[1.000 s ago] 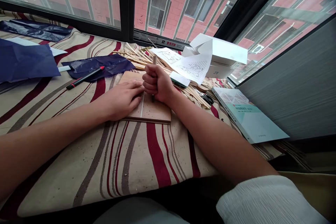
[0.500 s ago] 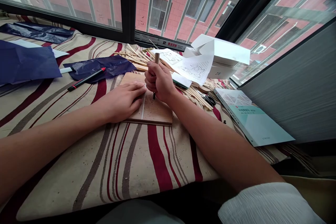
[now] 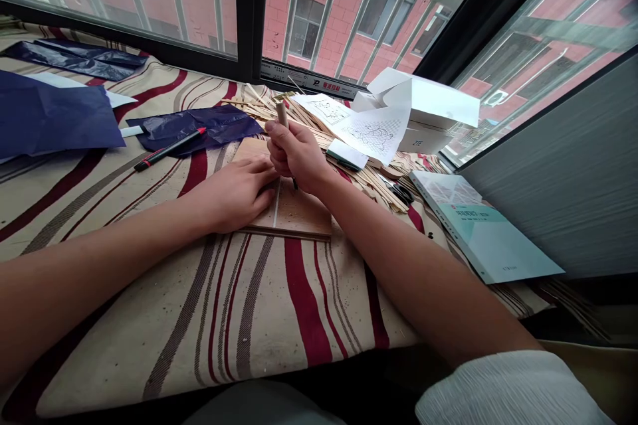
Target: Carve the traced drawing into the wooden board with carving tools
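My right hand [image 3: 299, 156] is wrapped round a carving tool with a pale wooden handle [image 3: 282, 113]. The handle sticks up above the fist and leans left; the tool's dark lower end meets the wooden board [image 3: 306, 216]. My left hand [image 3: 239, 192] lies flat on the board's left part, fingers stretched toward the right fist and the thumb near a pale line running along the board. Faint marks and specks show on the wood near the tip. The right fist hides the middle of the tool.
Behind the board lie thin wooden strips [image 3: 371, 186], drawn sheets [image 3: 376, 133], a white box [image 3: 438, 106] and scissors [image 3: 401, 194]. A book [image 3: 488, 226] is at right. Leftward are a black-and-red marker [image 3: 169, 149] and dark blue paper [image 3: 54, 113]. A striped cloth [image 3: 259, 325] covers the surface.
The tool's handle has tipped to the left, with my right fist turning along with it. My left hand stays flat on the board. The whole view has shifted slightly.
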Demonstrator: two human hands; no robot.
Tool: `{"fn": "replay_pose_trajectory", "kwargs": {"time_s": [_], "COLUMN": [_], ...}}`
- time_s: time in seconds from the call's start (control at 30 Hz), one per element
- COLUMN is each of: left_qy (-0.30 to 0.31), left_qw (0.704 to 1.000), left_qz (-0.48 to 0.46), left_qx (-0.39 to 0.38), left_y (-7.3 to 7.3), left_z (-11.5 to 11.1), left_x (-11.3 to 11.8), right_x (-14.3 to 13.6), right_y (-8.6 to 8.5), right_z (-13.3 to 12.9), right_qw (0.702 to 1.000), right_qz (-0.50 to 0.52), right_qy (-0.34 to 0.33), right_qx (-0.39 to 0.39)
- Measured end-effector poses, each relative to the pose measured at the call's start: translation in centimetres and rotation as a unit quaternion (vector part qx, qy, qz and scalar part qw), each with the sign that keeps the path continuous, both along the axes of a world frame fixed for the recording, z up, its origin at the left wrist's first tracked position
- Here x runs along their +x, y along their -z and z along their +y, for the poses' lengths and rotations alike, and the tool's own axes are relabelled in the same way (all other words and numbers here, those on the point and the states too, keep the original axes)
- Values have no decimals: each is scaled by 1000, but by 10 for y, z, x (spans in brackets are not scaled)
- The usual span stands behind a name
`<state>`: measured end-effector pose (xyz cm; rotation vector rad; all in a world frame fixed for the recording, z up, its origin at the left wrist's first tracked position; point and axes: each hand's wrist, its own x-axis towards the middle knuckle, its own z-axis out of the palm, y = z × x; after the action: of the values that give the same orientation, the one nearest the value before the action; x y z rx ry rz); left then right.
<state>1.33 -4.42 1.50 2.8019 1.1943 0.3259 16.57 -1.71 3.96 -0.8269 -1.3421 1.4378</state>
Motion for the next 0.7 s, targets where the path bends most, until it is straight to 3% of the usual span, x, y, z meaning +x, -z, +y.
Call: {"fn": "replay_pose_trajectory", "kwargs": {"time_s": [0.2, 0.4, 0.47, 0.57, 0.7], "left_qy": [-8, -2, -11, -24, -18], "left_qw": [1000, 999, 999, 999, 1000], "left_qz": [-2, -26, -23, -15, -17], "left_qx": [-1, -21, -29, -30, -16], "left_y": [1, -1, -2, -3, -1], "left_z": [0, -1, -2, -3, -2], "left_x": [1, 1, 2, 2, 1], "right_x": [-2, 15, 18, 15, 3], "right_y": [8, 10, 9, 8, 9], "right_z": [4, 12, 13, 8, -2], "right_qw": [998, 984, 981, 988, 999], "right_qz": [-34, 17, 21, 7, 1], "right_qy": [-30, -179, -194, -155, -23], "right_qx": [31, -2, -10, -6, 44]}}
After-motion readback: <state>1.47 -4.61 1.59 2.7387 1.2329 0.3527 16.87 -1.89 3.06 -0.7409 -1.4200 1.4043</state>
